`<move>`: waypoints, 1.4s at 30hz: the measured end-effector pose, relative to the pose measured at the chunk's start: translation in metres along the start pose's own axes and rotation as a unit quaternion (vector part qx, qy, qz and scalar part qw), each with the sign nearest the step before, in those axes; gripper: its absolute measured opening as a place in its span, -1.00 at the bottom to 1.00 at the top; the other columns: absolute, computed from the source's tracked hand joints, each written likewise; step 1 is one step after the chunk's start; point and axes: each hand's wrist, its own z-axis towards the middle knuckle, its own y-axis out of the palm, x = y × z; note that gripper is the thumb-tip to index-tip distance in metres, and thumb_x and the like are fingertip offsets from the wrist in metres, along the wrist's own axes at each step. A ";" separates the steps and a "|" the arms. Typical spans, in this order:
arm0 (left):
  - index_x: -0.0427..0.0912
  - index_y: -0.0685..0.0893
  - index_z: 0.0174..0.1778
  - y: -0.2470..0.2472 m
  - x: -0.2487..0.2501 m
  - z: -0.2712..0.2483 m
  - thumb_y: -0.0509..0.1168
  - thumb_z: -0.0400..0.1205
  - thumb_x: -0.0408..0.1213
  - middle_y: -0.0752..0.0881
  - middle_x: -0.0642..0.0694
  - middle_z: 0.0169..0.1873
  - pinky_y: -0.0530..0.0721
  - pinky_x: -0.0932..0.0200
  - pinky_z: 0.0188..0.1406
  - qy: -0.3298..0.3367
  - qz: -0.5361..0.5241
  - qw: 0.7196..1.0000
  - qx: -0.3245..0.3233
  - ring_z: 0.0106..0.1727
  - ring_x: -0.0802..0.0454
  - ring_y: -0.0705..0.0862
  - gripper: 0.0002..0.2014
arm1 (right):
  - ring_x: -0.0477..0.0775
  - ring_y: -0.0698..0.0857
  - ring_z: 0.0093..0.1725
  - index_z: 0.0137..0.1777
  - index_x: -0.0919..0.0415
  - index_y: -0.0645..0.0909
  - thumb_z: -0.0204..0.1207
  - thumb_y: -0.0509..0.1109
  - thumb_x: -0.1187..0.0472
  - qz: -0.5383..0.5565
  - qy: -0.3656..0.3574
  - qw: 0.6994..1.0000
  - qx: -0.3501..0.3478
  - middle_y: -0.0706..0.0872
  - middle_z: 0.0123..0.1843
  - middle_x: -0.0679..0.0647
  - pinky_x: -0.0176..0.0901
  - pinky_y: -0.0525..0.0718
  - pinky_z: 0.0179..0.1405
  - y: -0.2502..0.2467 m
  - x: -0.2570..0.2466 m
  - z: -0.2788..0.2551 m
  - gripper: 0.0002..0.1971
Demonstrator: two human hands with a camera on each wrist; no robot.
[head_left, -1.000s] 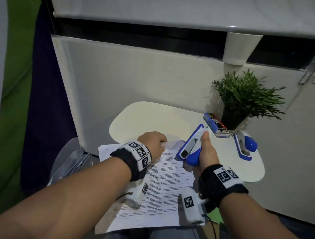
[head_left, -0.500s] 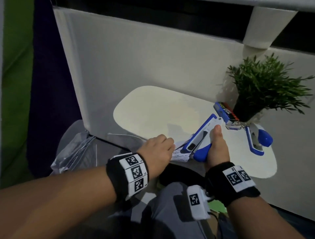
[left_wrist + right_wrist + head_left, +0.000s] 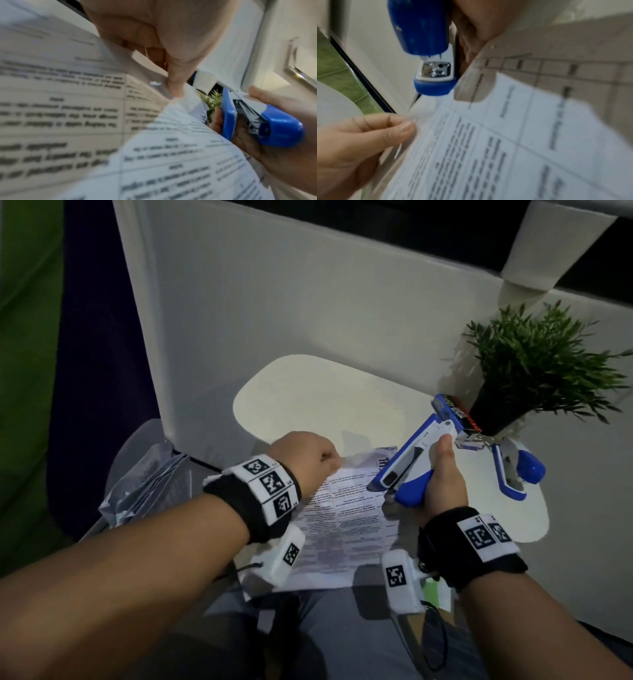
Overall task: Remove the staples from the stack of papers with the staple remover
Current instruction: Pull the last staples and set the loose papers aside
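A stack of printed papers [image 3: 346,529] lies across my lap, its top edge at the small white table [image 3: 308,392]. My left hand [image 3: 327,462] pinches the top left corner of the papers [image 3: 68,108] between thumb and fingers [image 3: 173,86]. A small metal glint shows on the sheet beside the thumb. My right hand [image 3: 442,470] grips a blue and white stapler-shaped remover tool [image 3: 407,463], and its nose points down at the top right of the papers. From the right wrist, the tool [image 3: 423,40] hangs just above the paper's [image 3: 505,148] edge, apart from the left hand [image 3: 368,135].
A second blue and white stapler [image 3: 513,474] lies on the table's right side beside a blue staple box [image 3: 452,409] and a potted green plant [image 3: 534,364]. A crumpled clear plastic bag [image 3: 147,484] sits to my left. A white panel stands behind the table.
Half a second ago the papers were raised almost edge-on between my hands; now they lie spread over my lap again. Both hands keep their holds, and the tool's nose sits over the top right corner.
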 end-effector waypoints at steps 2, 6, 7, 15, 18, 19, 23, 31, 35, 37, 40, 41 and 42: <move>-0.01 0.76 -0.03 -0.004 0.000 0.001 0.27 0.62 -0.04 0.74 0.08 -0.06 0.56 0.21 -0.05 -0.018 -0.019 0.999 -0.019 -0.02 0.09 0.64 -0.80 | 0.16 0.74 -0.34 -0.25 -0.01 0.79 0.45 0.14 -0.50 -0.004 -0.025 1.000 0.009 0.81 -0.33 0.02 0.18 0.67 -0.10 0.008 -0.013 -0.007 -0.38; -0.05 0.75 -0.04 -0.012 0.005 -0.005 0.25 0.64 -0.04 0.68 0.06 -0.19 0.47 0.23 -0.18 0.012 0.007 0.998 -0.055 -0.14 0.08 0.58 -0.78 | 0.21 0.67 0.28 0.17 -0.12 0.53 -0.05 0.33 -0.72 -0.076 -0.188 0.979 -0.008 0.71 0.24 0.17 0.20 0.55 0.42 0.020 -0.037 -0.004 -0.10; -0.07 0.74 -0.03 -0.014 0.007 -0.007 0.24 0.65 -0.04 0.68 0.05 -0.19 0.47 0.22 -0.18 0.022 0.010 0.998 -0.055 -0.14 0.07 0.58 -0.77 | 0.21 0.66 0.29 0.20 -0.12 0.49 0.11 0.31 -0.68 -0.116 -0.221 0.968 -0.036 0.68 0.27 0.24 0.14 0.59 0.38 0.025 -0.041 -0.005 -0.19; -0.06 0.72 0.05 -0.024 0.022 -0.031 0.18 0.67 -0.02 0.61 0.06 -0.22 0.42 0.21 -0.20 0.053 0.004 0.999 -0.004 -0.13 0.04 0.56 -0.73 | -0.24 0.61 -0.27 -0.18 -0.01 0.57 0.31 0.25 -0.18 -0.212 -0.222 0.945 -0.115 0.67 -0.35 -0.18 -0.11 0.55 -0.15 0.048 -0.029 -0.014 -0.73; -0.03 0.72 0.05 -0.027 0.022 -0.034 0.18 0.67 -0.03 0.71 0.03 -0.11 0.43 0.20 -0.19 0.060 0.007 0.998 0.012 -0.04 0.01 0.62 -0.74 | -0.29 0.50 -0.40 -0.35 -0.07 0.43 0.34 0.05 -0.34 -0.270 -0.265 0.923 -0.068 0.51 -0.41 -0.12 -0.09 0.43 -0.25 0.052 -0.023 -0.018 -0.62; -0.02 0.72 0.04 -0.028 0.022 -0.035 0.18 0.67 -0.03 0.72 0.02 -0.09 0.44 0.20 -0.19 0.066 0.010 0.998 0.014 -0.03 0.01 0.62 -0.75 | -0.23 0.51 -0.38 -0.36 -0.06 0.42 0.35 0.01 -0.37 -0.272 -0.271 0.922 -0.054 0.49 -0.41 -0.11 -0.04 0.46 -0.25 0.054 -0.022 -0.019 -0.58; -0.05 0.71 -0.04 -0.029 0.024 -0.036 0.17 0.67 -0.06 0.71 -0.01 -0.12 0.45 0.19 -0.21 0.087 0.030 0.995 0.031 -0.08 -0.02 0.60 -0.76 | 0.32 0.59 -0.22 -0.33 0.02 0.48 0.35 -0.01 -0.44 -0.256 -0.262 0.930 -0.039 0.57 -0.31 0.12 0.37 0.60 -0.06 0.062 -0.025 -0.021 -0.46; 0.01 0.70 -0.02 -0.026 0.026 -0.036 0.17 0.66 -0.06 0.71 0.03 -0.12 0.43 0.20 -0.19 0.096 0.022 0.995 0.031 -0.08 0.01 0.60 -0.79 | -0.09 0.50 -0.39 -0.40 0.01 0.43 0.42 -0.05 -0.37 -0.279 -0.290 0.914 -0.058 0.52 -0.43 -0.05 -0.13 0.43 -0.28 0.066 -0.027 -0.020 -0.50; 0.01 0.70 -0.03 -0.023 0.028 -0.036 0.17 0.66 -0.07 0.71 0.02 -0.11 0.45 0.20 -0.19 0.101 0.028 0.994 0.028 -0.07 0.00 0.60 -0.79 | -0.27 0.45 -0.45 -0.43 -0.03 0.40 0.40 -0.02 -0.36 -0.284 -0.293 0.912 -0.047 0.46 -0.47 -0.11 -0.19 0.38 -0.33 0.065 -0.024 -0.020 -0.55; -0.02 0.70 -0.05 -0.023 0.028 -0.034 0.17 0.66 -0.06 0.69 0.02 -0.14 0.47 0.19 -0.19 0.096 0.037 0.994 0.026 -0.08 -0.01 0.60 -0.78 | -0.11 0.53 -0.35 -0.36 0.01 0.48 0.34 0.07 -0.39 -0.230 -0.243 0.942 -0.033 0.54 -0.38 -0.06 -0.13 0.49 -0.25 0.064 -0.028 -0.021 -0.53; -0.08 0.70 -0.05 -0.025 0.022 -0.028 0.18 0.67 -0.08 0.65 0.03 -0.21 0.43 0.20 -0.22 0.060 0.021 0.998 0.008 -0.10 -0.01 0.60 -0.78 | -0.04 0.68 -0.08 -0.05 0.00 0.60 0.61 0.12 -0.32 -0.072 -0.149 0.985 0.038 0.68 -0.09 -0.05 -0.06 0.67 0.09 0.056 -0.043 -0.019 -0.57; -0.09 0.71 -0.03 -0.026 0.018 -0.025 0.19 0.67 -0.09 0.67 0.02 -0.17 0.43 0.21 -0.20 0.042 0.008 0.999 0.004 -0.07 -0.01 0.61 -0.78 | -0.04 0.71 0.04 0.10 -0.03 0.60 0.68 0.04 -0.28 -0.032 -0.153 0.985 0.080 0.70 0.02 -0.07 -0.05 0.67 0.18 0.050 -0.051 -0.018 -0.58; -0.10 0.71 0.00 -0.027 0.014 -0.022 0.20 0.67 -0.10 0.68 0.02 -0.12 0.44 0.21 -0.17 0.022 -0.003 1.000 0.007 -0.04 0.00 0.62 -0.77 | -0.01 0.72 0.14 0.24 -0.05 0.58 0.70 0.01 -0.28 -0.002 -0.169 0.979 0.118 0.72 0.13 -0.06 -0.01 0.67 0.26 0.043 -0.057 -0.017 -0.56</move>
